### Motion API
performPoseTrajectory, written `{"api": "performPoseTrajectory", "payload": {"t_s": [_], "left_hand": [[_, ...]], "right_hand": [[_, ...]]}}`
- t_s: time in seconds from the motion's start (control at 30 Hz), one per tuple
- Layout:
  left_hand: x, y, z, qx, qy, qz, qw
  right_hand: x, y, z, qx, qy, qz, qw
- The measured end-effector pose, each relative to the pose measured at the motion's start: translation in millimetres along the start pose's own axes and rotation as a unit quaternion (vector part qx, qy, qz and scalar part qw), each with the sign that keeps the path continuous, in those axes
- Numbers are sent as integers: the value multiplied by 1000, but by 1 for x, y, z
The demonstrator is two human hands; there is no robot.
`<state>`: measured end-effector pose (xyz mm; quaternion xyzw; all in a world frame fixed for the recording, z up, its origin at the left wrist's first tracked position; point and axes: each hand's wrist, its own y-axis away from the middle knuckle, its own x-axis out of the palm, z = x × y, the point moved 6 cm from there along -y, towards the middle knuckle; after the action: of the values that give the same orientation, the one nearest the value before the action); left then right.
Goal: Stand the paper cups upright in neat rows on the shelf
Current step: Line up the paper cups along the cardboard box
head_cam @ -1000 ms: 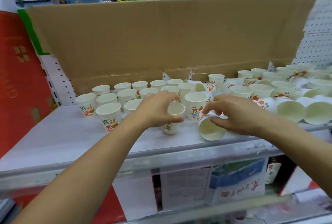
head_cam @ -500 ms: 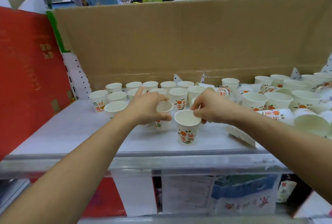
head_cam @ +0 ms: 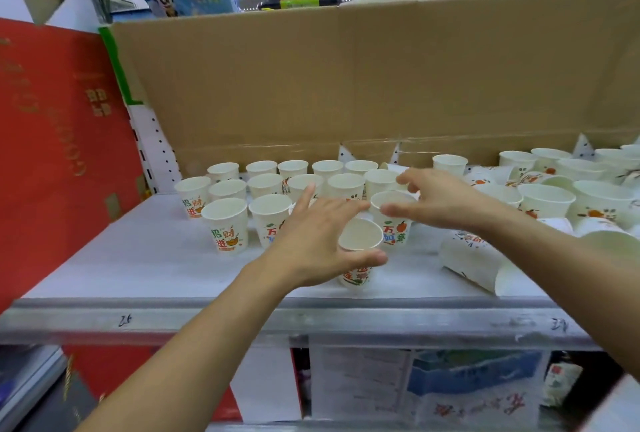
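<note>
Left hand (head_cam: 311, 241) curls round an upright paper cup (head_cam: 360, 236), presumably to seat it in the front row (head_cam: 225, 223) (unfinished); right hand (head_cam: 443, 199) hovers spread and empty alongside.

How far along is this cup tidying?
Done: about three rows of white printed paper cups stand upright at the left of the grey shelf. In hand: the left hand grips one more cup; the right hand hovers open over its neighbour. Left: a cup on its side in front and the jumbled cups at right.
</note>
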<state>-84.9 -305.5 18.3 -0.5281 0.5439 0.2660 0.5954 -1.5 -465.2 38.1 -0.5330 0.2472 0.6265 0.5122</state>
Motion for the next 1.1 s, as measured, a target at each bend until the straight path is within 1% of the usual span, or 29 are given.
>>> {"api": "performPoseTrajectory", "payload": {"t_s": [0.2,0.3,0.4,0.47,0.53,0.57,0.63,0.7,0.77,0.83,0.93,1.0,1.1], "left_hand": [[-8,4,7,-3,-74,9,997],[-13,10,14,-12,-96,10,995],[-15,14,12,-6,-75,11,997],[-19,11,4,-4,-29,4,1000],[-22,-1,-4,-16,7,-6,1000],[-23,-10,-8,-23,8,-8,1000],[-21,-31,-16,-44,-22,3,999],[-14,-52,-19,-86,-56,41,994],[-5,-68,-17,-135,-68,87,985],[3,-78,-13,-166,-65,123,976],[7,-82,-7,-189,-54,140,970],[6,-81,0,-207,-52,148,966],[3,-75,10,-231,-53,168,957]], "right_hand": [[14,-6,6,-16,-16,-20,1000],[23,-7,13,-39,-17,-4,999],[18,-9,9,-57,-48,7,997],[-4,-14,-6,-61,-77,-27,995],[-28,-24,-28,-69,-65,-47,994],[-34,-29,-39,-73,-49,-30,996],[-35,-37,-54,-85,-10,41,995],[-24,-44,-55,-99,33,107,989],[-6,-51,-46,-111,57,143,982],[11,-57,-36,-125,83,166,975],[28,-61,-28,-133,136,181,965],[33,-61,-31,-119,123,184,968],[27,-63,-42,-119,68,179,974]]}}
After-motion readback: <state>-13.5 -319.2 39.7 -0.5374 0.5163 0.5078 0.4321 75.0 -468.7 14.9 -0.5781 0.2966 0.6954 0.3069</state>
